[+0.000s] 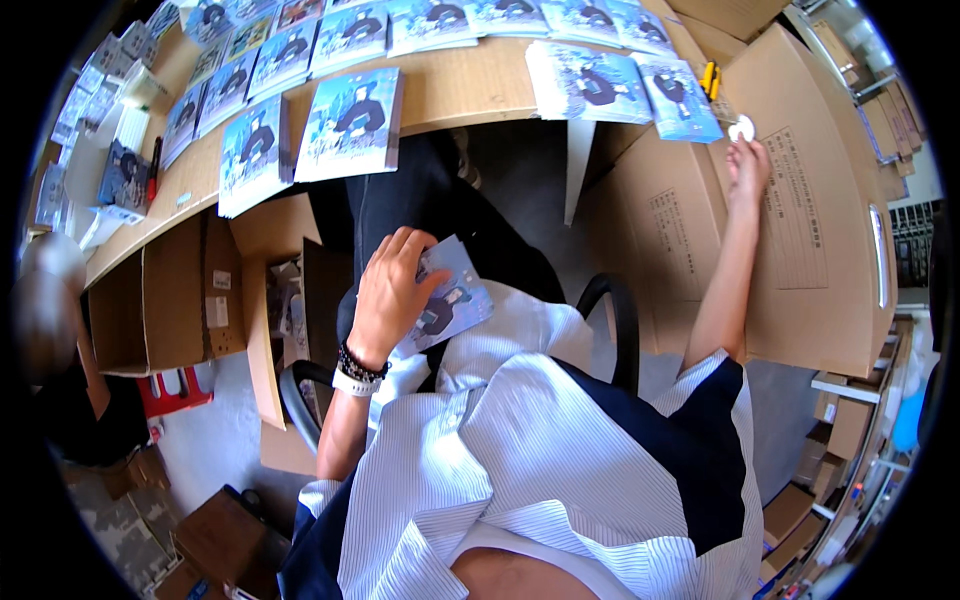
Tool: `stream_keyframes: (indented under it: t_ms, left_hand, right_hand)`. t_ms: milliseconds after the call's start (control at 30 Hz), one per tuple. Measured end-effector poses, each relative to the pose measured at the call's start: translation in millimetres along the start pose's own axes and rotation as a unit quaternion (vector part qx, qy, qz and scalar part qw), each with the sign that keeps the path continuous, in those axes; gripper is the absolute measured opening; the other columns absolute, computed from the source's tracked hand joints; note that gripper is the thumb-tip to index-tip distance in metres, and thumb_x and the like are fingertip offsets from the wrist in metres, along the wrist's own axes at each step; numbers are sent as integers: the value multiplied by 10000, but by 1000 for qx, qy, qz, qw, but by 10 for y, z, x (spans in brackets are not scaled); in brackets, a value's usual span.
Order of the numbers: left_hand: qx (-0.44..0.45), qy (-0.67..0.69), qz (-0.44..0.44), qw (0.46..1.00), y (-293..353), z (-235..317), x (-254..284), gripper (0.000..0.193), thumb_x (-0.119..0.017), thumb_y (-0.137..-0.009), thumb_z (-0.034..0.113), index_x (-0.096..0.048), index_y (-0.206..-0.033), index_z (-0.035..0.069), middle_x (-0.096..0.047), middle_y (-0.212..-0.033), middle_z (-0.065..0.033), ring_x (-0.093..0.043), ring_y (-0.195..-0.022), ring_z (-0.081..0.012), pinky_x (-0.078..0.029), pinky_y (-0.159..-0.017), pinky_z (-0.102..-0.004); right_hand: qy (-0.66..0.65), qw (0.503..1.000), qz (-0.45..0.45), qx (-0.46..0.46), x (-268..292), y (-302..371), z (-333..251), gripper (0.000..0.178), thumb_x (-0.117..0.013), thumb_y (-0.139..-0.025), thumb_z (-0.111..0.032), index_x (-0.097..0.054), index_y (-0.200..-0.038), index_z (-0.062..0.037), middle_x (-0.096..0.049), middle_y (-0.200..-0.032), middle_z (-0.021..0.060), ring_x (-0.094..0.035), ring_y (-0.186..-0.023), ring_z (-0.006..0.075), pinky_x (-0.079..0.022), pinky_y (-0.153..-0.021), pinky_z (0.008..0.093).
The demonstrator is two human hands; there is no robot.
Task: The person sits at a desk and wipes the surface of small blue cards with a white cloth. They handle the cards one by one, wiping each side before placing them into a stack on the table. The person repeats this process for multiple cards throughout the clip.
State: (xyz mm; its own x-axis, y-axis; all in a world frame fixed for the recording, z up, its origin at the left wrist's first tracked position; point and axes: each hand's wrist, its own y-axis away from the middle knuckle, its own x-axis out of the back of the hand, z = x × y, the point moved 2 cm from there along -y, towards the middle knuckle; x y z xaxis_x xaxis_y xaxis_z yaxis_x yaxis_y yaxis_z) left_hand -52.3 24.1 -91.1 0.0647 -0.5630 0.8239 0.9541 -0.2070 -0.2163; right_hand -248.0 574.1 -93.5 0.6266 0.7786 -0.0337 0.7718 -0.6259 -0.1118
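Observation:
My left hand (393,290) is over my lap, its fingers closed on the edge of a blue illustrated card (455,300). The card is tilted, and part of it lies behind the hand. Out to the right, my right hand (748,168) pinches a small white object with rounded lobes (741,129); its exact kind is too small to tell. That hand is beside a stack of matching blue cards (678,98) at the table's right end and in front of a large cardboard box. A yellow and black cutter (710,80) lies by the same stack.
A curved wooden table (460,112) carries several stacks of blue picture cards (356,120). An open carton (180,300) stands below left, and a large cardboard box (800,220) is at right. Chair armrests (622,330) flank me. Another person's blurred arm (90,370) is at far left.

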Motion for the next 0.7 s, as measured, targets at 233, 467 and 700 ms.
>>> stream_keyframes:
  t_ms: [233, 467, 700]
  left_hand:
    - [-1, 66, 10, 998, 67, 278, 428, 148, -711, -915, 120, -703, -1031, 29, -705, -864, -166, -703, -713, -299, -559, -642, -335]
    - [31, 104, -38, 993, 210, 452, 472, 138, -724, -903, 89, -749, -1004, -2, -741, -884, -179, -737, -708, -258, -575, -657, -289]
    - [48, 141, -36, 988, 219, 500, 457, 126, -738, -872, 75, -762, -969, -2, -743, -821, -144, -717, -669, -219, -540, -608, -289]
  right_hand:
    - [21, 978, -170, 118, -480, 1883, -953, 325, -613, -989, -78, -559, -1302, -8, -682, -1096, 101, -645, -833, 121, -527, -717, 258]
    - [-61, 868, -492, -13, -1258, 3286, -698, 271, -619, -978, -36, -589, -1246, -7, -692, -1028, 101, -668, -768, 105, -523, -636, 211]
    - [-9, 850, -523, 67, -1481, 3564, -709, 256, -686, -928, -3, -651, -1181, -8, -681, -850, 66, -668, -689, 99, -531, -604, 211]
